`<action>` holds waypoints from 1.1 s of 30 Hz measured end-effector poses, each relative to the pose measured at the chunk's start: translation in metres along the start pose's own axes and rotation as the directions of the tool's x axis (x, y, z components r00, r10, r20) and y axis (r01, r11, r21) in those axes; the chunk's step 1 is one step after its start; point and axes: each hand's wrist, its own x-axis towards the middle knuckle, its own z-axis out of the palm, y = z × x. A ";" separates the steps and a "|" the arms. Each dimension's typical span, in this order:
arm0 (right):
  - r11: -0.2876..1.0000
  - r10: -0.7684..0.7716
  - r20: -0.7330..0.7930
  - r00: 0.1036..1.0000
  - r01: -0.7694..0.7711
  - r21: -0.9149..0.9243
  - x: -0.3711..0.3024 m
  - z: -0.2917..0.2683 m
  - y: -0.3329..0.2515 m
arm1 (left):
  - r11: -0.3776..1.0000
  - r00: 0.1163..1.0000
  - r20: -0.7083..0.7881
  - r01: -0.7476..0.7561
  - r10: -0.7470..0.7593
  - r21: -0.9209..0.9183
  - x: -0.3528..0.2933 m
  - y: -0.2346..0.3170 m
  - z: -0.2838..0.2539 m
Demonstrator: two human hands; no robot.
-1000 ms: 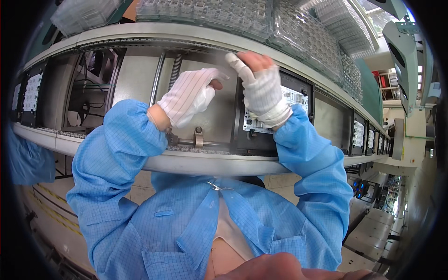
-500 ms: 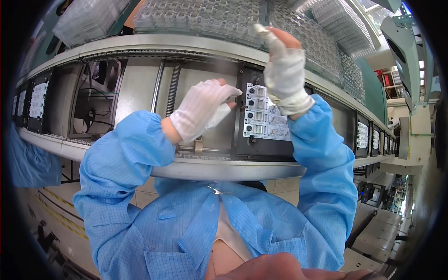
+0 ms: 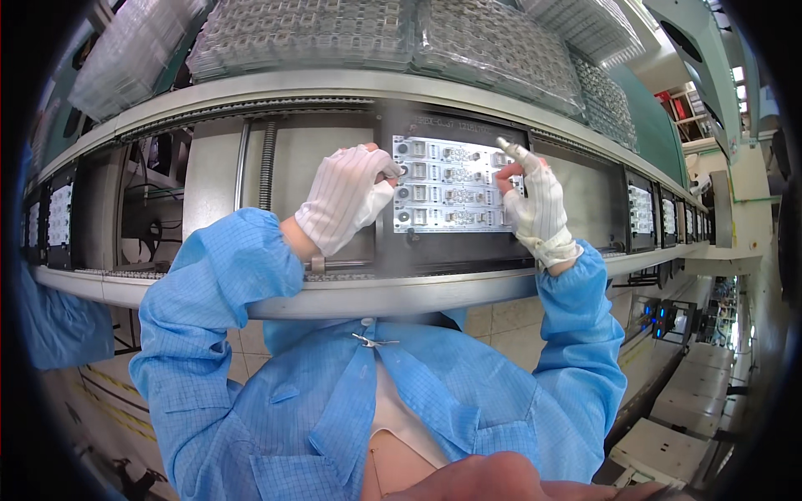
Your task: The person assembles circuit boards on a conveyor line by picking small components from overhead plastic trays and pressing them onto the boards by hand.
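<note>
A white circuit board panel (image 3: 451, 197) with several rows of components lies on a black carrier plate (image 3: 451, 257) on the conveyor line in front of me. At the panel's left edge is my left hand (image 3: 344, 199), in a striped white fingerless glove. Its fingertips are drawn together, and whatever they hold, if anything, is hidden. Over the right edge hovers my right hand (image 3: 540, 199), also gloved. A white cover sits on its raised index finger; the fingers are apart and nothing shows between them.
Stacks of clear plastic trays (image 3: 309, 37) stand behind the conveyor's far rail (image 3: 251, 88). More carriers with boards (image 3: 641, 209) sit farther along to the right, others (image 3: 60, 215) to the left. The near metal rail (image 3: 401, 294) runs between me and the line.
My right hand has come down from beside the clear trays to the panel's right edge. The left hand has moved right to the panel's left edge, its fingers closing. The view has shifted slightly.
</note>
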 end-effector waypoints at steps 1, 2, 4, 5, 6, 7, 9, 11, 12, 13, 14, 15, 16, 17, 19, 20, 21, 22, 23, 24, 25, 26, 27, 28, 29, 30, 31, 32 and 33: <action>1.000 0.006 -0.002 1.000 -0.006 -0.002 -0.005 0.001 0.000 | 0.999 1.000 0.023 0.012 -0.011 -0.032 0.000 0.000 -0.002; 1.000 0.013 0.026 1.000 -0.013 0.024 -0.011 0.004 0.000 | 0.998 0.999 0.020 -0.030 0.031 -0.055 0.001 -0.002 -0.003; 0.998 0.057 0.106 0.993 -0.061 0.033 -0.013 0.005 -0.013 | 0.996 0.999 0.039 -0.024 0.028 -0.081 0.001 -0.004 -0.004; 0.997 0.059 0.107 0.992 -0.063 0.035 -0.013 0.008 -0.013 | 0.995 0.998 0.054 -0.017 0.022 -0.103 0.000 -0.005 -0.004; 1.000 0.014 0.083 0.996 -0.014 -0.007 -0.015 0.012 -0.012 | 0.995 0.998 0.057 -0.015 0.020 -0.103 -0.001 -0.005 -0.004; 0.998 -0.030 0.059 0.998 0.033 -0.051 -0.015 0.015 -0.013 | 0.994 0.999 0.051 -0.001 0.007 -0.110 -0.002 -0.005 -0.005; 0.996 -0.003 0.086 0.996 0.011 -0.092 -0.016 0.018 -0.016 | 0.993 0.999 0.048 0.013 -0.007 -0.119 -0.005 -0.005 -0.009; 0.990 0.018 0.114 0.993 -0.002 -0.138 -0.015 0.018 -0.017 | 0.992 0.997 0.071 0.048 -0.039 -0.118 -0.006 -0.006 -0.009; 0.989 -0.011 0.107 0.994 0.026 -0.145 -0.015 0.017 -0.019 | 0.992 0.997 0.070 0.049 -0.041 -0.119 -0.006 -0.007 -0.010; 0.987 -0.040 0.100 0.994 0.055 -0.153 -0.014 0.016 -0.020 | 0.994 0.998 0.063 0.015 -0.008 -0.110 -0.006 -0.007 -0.011; 0.987 -0.040 0.103 0.994 0.056 -0.154 -0.014 0.015 -0.022 | 0.995 0.998 0.057 -0.019 0.025 -0.101 -0.006 -0.007 -0.012; 0.983 -0.030 0.132 0.991 0.054 -0.177 -0.013 0.013 -0.023 | 0.995 0.998 0.055 -0.016 0.022 -0.103 -0.006 -0.007 -0.013; 0.978 -0.018 0.158 0.987 0.050 -0.201 -0.013 0.012 -0.024 | 0.995 0.998 0.045 -0.036 0.040 -0.093 -0.005 -0.005 -0.014; 0.978 -0.017 0.161 0.987 0.050 -0.203 -0.013 0.012 -0.024 | 0.995 0.998 0.034 -0.056 0.059 -0.082 -0.004 -0.004 -0.015; 0.954 -0.057 0.171 0.984 0.104 -0.280 -0.014 0.014 -0.023 | 0.995 0.997 0.043 -0.061 0.065 -0.082 -0.004 -0.004 -0.015; 0.954 -0.057 0.174 0.983 0.105 -0.279 -0.013 0.015 -0.025 | 0.995 0.996 0.052 -0.068 0.072 -0.079 -0.004 -0.004 -0.016; 0.936 -0.066 0.188 0.980 0.126 -0.330 -0.012 0.016 -0.028 | 0.995 0.996 0.051 -0.065 0.070 -0.080 -0.003 -0.002 -0.017; 0.913 -0.072 0.201 0.977 0.146 -0.380 -0.011 0.015 -0.030 | 0.995 0.995 0.065 -0.070 0.075 -0.078 -0.002 0.000 -0.018; 0.913 -0.072 0.203 0.977 0.146 -0.381 -0.010 0.015 -0.029 | 0.994 0.994 0.078 -0.074 0.080 -0.075 0.000 0.002 -0.019; 0.912 -0.053 0.228 0.972 0.140 -0.386 -0.009 0.014 -0.028 | 0.994 0.994 0.077 -0.074 0.080 -0.077 0.001 0.003 -0.021; 0.911 -0.036 0.254 0.966 0.137 -0.390 -0.008 0.014 -0.027 | 0.992 0.993 0.075 -0.090 0.096 -0.083 0.002 0.005 -0.024; 0.911 -0.039 0.256 0.966 0.140 -0.389 -0.007 0.013 -0.027 | 0.990 0.991 0.073 -0.107 0.113 -0.089 0.003 0.006 -0.025; 0.913 -0.036 0.273 0.961 0.142 -0.383 -0.006 0.010 -0.026 | 0.991 0.991 0.071 -0.105 0.111 -0.088 0.003 0.006 -0.025; 0.914 -0.032 0.290 0.957 0.146 -0.378 -0.005 0.009 -0.025 | 0.990 0.991 0.063 -0.110 0.116 -0.084 0.004 0.004 -0.024; 0.913 -0.035 0.292 0.956 0.149 -0.379 -0.004 0.008 -0.021 | 0.990 0.991 0.056 -0.116 0.121 -0.080 0.004 0.003 -0.023; 0.936 -0.006 0.318 0.948 0.118 -0.333 -0.003 0.006 -0.015 | 0.990 0.992 0.054 -0.114 0.118 -0.080 0.004 0.002 -0.023; 0.955 0.020 0.346 0.938 0.085 -0.285 -0.003 0.004 -0.012 | 0.990 0.991 0.046 -0.120 0.124 -0.080 0.004 0.003 -0.024; 0.955 0.018 0.349 0.937 0.088 -0.284 -0.002 0.001 -0.012 | 0.989 0.991 0.038 -0.125 0.129 -0.080 0.004 0.003 -0.025; 0.970 -0.006 0.338 0.941 0.088 -0.226 -0.002 -0.002 -0.012 | 0.989 0.991 0.037 -0.123 0.126 -0.079 0.004 0.003 -0.026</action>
